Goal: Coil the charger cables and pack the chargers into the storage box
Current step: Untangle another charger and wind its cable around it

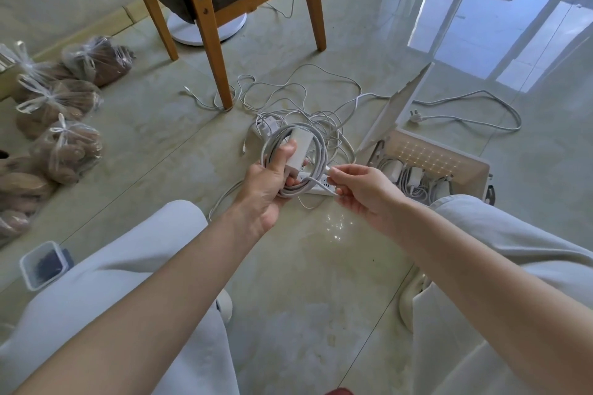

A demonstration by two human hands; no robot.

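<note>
Head view: gripping white charger (300,151) and its coiled cable (322,154) in left hand (266,189), pinching cable end (329,168) with right hand (359,192), above floor (288,266) just beside open storage box (462,157) holding packed chargers (414,176).

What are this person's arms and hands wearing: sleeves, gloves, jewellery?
Nothing. The left hand and right hand are ungloved, with no rings, watch or bands visible. The left forearm and right forearm are bare, with no sleeves showing. Pale grey trousers cover the legs.

A wooden chair (205,9) stands near tied plastic bags (61,99); a clear container (45,263) sits at lower left
</note>
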